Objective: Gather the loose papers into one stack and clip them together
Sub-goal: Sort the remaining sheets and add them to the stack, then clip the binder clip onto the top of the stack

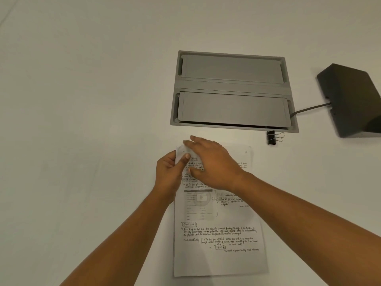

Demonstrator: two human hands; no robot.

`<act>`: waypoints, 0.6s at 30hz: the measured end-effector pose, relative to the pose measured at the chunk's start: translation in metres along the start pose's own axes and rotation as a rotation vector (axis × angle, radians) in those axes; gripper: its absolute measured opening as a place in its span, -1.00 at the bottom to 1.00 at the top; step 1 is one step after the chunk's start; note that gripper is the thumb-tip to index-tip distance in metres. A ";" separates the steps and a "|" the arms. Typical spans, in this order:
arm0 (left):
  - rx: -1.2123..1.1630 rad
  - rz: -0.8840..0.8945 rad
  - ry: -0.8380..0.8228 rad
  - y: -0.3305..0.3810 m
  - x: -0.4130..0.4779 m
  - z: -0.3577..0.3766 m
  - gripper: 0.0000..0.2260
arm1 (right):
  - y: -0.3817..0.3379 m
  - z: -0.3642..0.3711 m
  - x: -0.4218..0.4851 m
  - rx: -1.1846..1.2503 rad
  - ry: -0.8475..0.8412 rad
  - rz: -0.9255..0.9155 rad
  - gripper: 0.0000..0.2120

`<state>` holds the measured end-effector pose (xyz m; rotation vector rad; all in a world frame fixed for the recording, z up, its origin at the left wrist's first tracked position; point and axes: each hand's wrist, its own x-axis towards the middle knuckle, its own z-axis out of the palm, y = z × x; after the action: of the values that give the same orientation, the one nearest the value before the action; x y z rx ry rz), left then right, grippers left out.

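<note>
A stack of white papers [218, 232] with handwritten notes lies on the white table, its long side running away from me. My left hand [169, 174] pinches the stack's far left corner, thumb on top, and that corner is lifted and curled a little. My right hand [212, 164] lies flat over the top part of the sheets with its fingers stretched toward the same corner. A black binder clip [272, 137] with silver handles lies on the table beyond the papers' far right corner, apart from both hands.
A grey cable hatch [233, 87] with two flaps is set into the table just beyond the papers. A black angled box [352, 100] stands at the right edge, with a cable [309, 109] running into the hatch.
</note>
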<state>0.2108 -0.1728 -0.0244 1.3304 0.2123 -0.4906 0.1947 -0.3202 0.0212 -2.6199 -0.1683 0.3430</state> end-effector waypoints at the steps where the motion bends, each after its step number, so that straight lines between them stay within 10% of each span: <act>1: -0.004 -0.001 0.000 0.000 0.000 0.000 -0.87 | -0.001 -0.001 -0.001 -0.008 -0.004 -0.016 -0.28; 11: -0.060 -0.035 -0.048 -0.004 0.000 -0.005 -0.92 | 0.112 -0.076 -0.022 0.244 0.557 0.570 -0.68; 18: -0.053 -0.036 -0.072 -0.005 0.001 -0.008 -0.91 | 0.166 -0.076 -0.040 0.571 0.496 1.008 -0.78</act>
<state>0.2105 -0.1664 -0.0307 1.2572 0.1889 -0.5583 0.1861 -0.5070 0.0135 -1.9360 1.2407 0.0270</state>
